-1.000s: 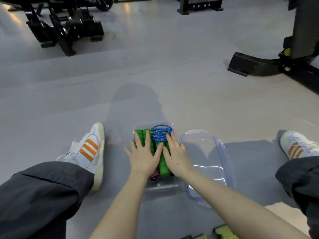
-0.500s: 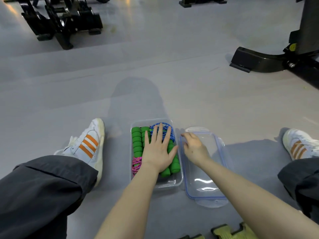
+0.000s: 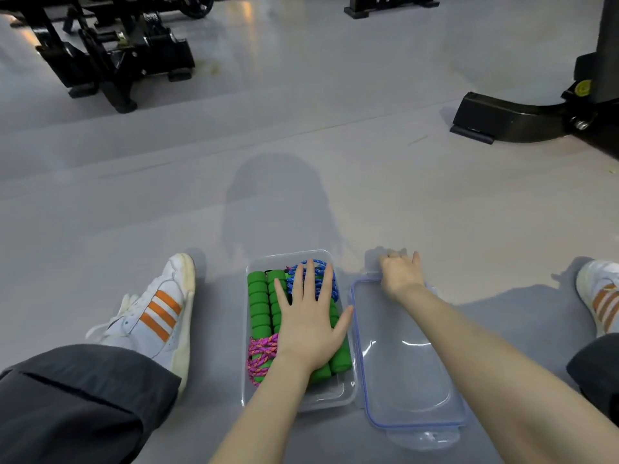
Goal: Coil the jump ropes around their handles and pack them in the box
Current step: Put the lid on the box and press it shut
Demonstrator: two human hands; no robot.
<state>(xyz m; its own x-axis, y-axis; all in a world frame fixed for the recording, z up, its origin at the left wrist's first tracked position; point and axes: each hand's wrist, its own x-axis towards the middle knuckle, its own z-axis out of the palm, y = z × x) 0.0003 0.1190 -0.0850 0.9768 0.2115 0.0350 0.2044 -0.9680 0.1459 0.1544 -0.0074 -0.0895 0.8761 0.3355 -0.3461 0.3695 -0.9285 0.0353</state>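
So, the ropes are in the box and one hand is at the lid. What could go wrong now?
The blue rope loops near the box rim; it may get pinched under the lid. Once the left hand stops pressing, the green handles may spring up. The right hand grips only the lid's far edge, so it could slip.

A pale grey gym floor [image 3: 301, 135] fills the view, with a soft shadow [image 3: 278, 202] across its middle. A white shoe [image 3: 157, 313] with 3 orange stripes rests at the left, below it a dark trouser leg [image 3: 77, 403]. A 2nd matching shoe [image 3: 599, 293] sits at the right edge. Black gym equipment [image 3: 110, 51] stands at the far left, and a black machine base [image 3: 522, 118] at the far right.
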